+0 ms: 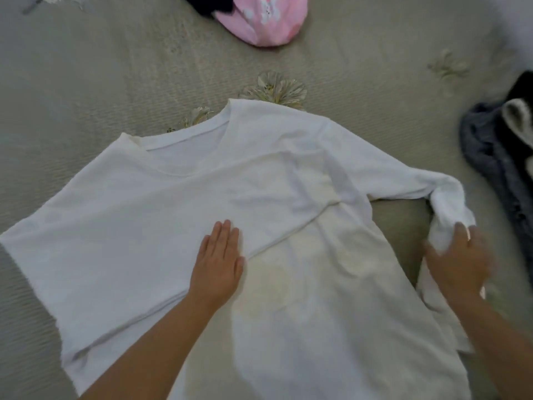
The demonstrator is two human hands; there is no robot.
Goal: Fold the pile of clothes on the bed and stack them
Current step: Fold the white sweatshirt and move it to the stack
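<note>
A white long-sleeved shirt (178, 203) lies spread on the bed, neckline toward the far side, its left part folded across the body. My left hand (217, 264) presses flat on the middle of the shirt with straight fingers. My right hand (457, 262) grips the bunched end of the right sleeve (445, 203) at the shirt's right side; this hand is blurred.
The bed has a grey-beige cover (101, 90) with flower prints. A pink garment (264, 18) with something dark beside it lies at the far edge. A dark grey and black pile of clothes (500, 157) sits at the right.
</note>
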